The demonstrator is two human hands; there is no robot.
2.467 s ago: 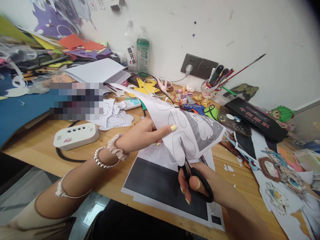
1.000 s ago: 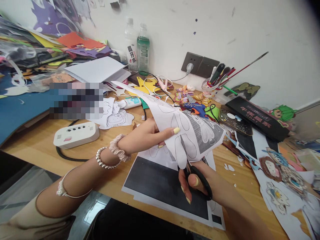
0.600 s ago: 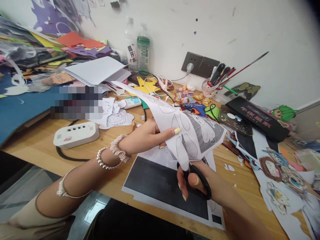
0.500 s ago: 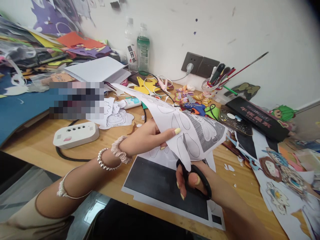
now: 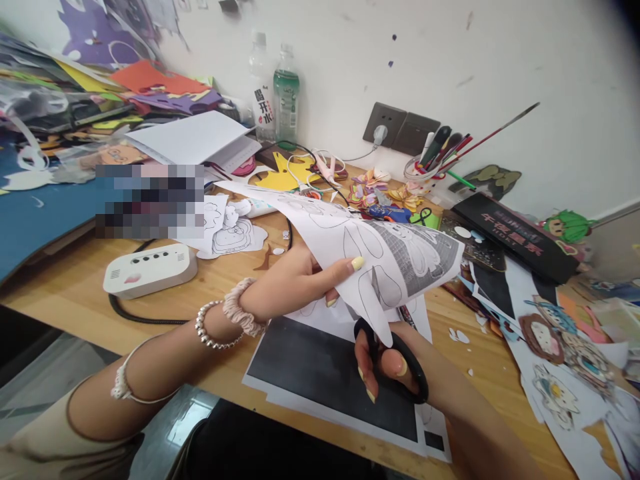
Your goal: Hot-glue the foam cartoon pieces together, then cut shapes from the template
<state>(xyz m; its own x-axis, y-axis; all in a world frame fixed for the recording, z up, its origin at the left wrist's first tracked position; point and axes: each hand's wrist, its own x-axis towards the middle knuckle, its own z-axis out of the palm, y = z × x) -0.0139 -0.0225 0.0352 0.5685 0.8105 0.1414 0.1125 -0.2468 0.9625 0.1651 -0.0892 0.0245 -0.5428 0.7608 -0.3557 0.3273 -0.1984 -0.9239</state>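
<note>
My left hand (image 5: 305, 277) pinches a white printed sheet (image 5: 400, 257) with outlined cartoon shapes and holds it lifted over the wooden desk (image 5: 80, 293). My right hand (image 5: 395, 367) is closed in the black handles of a pair of scissors (image 5: 387, 343). The blades reach up into the sheet's lower edge, along an outlined oval. Under both hands lies a stack of printed pages with a large black area (image 5: 320, 373).
A white device with buttons (image 5: 150, 270) and a black cable sit at the left. Coloured foam sheets (image 5: 150, 87) pile up at the back left, near two bottles (image 5: 275, 90). A pen cup (image 5: 425, 167), a black box (image 5: 515, 237) and cartoon cutouts (image 5: 550, 347) crowd the right.
The sheet has tilted flatter and turned in my left hand. My right hand has worked the scissors further along the outlined shape.
</note>
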